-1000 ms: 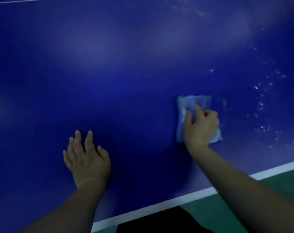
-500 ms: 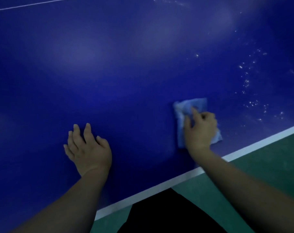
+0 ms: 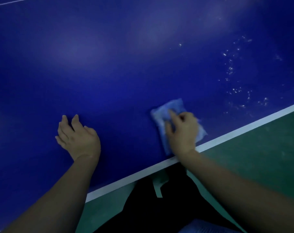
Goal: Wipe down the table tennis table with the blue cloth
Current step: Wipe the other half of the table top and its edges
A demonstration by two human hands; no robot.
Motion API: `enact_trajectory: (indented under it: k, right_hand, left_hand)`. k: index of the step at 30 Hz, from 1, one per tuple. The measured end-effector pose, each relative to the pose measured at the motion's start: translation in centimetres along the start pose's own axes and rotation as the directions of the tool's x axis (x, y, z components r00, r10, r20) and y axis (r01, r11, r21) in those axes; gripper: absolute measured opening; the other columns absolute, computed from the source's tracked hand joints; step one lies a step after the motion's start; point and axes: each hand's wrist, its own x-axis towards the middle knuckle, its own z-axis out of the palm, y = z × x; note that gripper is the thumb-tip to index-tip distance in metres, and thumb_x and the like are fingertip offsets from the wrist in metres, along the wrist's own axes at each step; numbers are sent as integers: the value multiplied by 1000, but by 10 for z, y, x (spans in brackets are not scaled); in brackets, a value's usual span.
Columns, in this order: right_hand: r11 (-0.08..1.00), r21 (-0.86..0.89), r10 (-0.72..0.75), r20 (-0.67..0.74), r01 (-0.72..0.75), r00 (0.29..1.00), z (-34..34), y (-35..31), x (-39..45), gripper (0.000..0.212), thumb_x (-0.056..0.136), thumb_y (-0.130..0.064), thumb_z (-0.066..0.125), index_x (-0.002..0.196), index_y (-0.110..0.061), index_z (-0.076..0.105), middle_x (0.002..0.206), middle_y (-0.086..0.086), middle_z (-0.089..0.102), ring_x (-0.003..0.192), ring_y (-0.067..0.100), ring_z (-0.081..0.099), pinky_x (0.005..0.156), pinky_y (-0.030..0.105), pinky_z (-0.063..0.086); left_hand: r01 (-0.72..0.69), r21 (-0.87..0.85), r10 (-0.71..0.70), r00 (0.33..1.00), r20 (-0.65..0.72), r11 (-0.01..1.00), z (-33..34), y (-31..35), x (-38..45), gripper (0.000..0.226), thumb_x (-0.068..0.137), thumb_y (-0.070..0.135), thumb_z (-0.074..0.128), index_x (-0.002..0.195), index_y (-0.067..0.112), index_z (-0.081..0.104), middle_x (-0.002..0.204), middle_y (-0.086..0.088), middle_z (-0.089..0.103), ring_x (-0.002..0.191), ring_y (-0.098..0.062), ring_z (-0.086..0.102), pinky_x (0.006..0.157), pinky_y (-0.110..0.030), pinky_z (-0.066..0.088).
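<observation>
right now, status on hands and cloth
Left hand flat on table, holding nothing. Right hand pressing blue cloth near white edge line. White specks unwiped on the right.

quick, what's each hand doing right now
left hand: open, resting flat on the table
right hand: fingers curled on the blue cloth

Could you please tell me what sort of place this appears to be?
Probably an indoor sports hall: a blue table tennis table with a white edge line, standing on a green floor.
</observation>
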Motion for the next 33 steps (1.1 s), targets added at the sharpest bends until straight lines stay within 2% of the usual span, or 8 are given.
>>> enact_trajectory:
  k: [4,8,11,16,19,26,29,33]
  right_hand:
    - [938,84,-344,100,336,934,1,8,37,29,87,-29,64,113,-17,71,88,15,58,77,32,54,63,40,41]
    - [998,-69,-15,-47,11,999,-25,100,105,31,87,-28,61,113,-14,71,95,21,58,80,37,55,65,40,41]
    - [951,-95,283,-110,-294,953,-41,137,100,34,90,-32,56,118,-16,66,104,20,53,89,37,51,73,39,38]
    - [961,58,-277,122,271,953,-37,111,54,34,88,-30,57,116,-15,69,90,14,56,81,32,52,63,40,41]
    - [919,82,-394,149,386,907,-34,122,105,32,89,-29,61,117,-15,69,91,16,56,83,35,53,66,40,40]
    - [981,-49,185,-55,-188,981,-49,176,158,34,87,-30,61,118,-17,68,104,19,55,87,37,53,71,41,41]
    - [998,46,-55,58,53,997,-45,146,120,31,81,-23,68,111,-15,72,90,19,57,75,34,53,61,42,44]
    - [902,150,-429,199,405,881,-23,115,179,33,85,-29,66,117,-19,70,94,16,57,83,35,54,67,42,42]
  left_hand:
    - [-140,-75,139,990,-10,987,8,49,-22,50,86,2,53,135,2,50,149,-22,35,137,-40,34,113,-60,23]
    - [-189,-150,196,980,26,970,17,102,-32,47,88,6,55,135,5,50,150,-19,35,138,-35,33,113,-57,25]
    - [-188,-171,206,974,96,967,28,136,-43,47,92,12,54,138,8,48,153,-16,33,141,-32,29,116,-54,23]
    - [-134,-37,138,975,174,990,50,150,-63,50,96,22,48,145,13,40,158,-12,25,147,-30,18,121,-48,10]
    - [-117,4,115,979,166,993,55,149,-64,51,96,25,47,145,16,39,159,-10,23,148,-28,16,121,-46,7]
    - [-87,22,82,982,171,996,52,150,-63,52,95,24,48,146,19,37,160,-6,21,148,-25,13,122,-46,6]
    - [-71,29,65,983,174,997,50,151,-64,52,95,22,50,146,18,38,160,-6,22,148,-25,14,122,-46,7]
    - [-60,60,47,980,194,996,49,150,-62,53,95,22,50,146,18,37,160,-5,20,148,-24,13,122,-44,5]
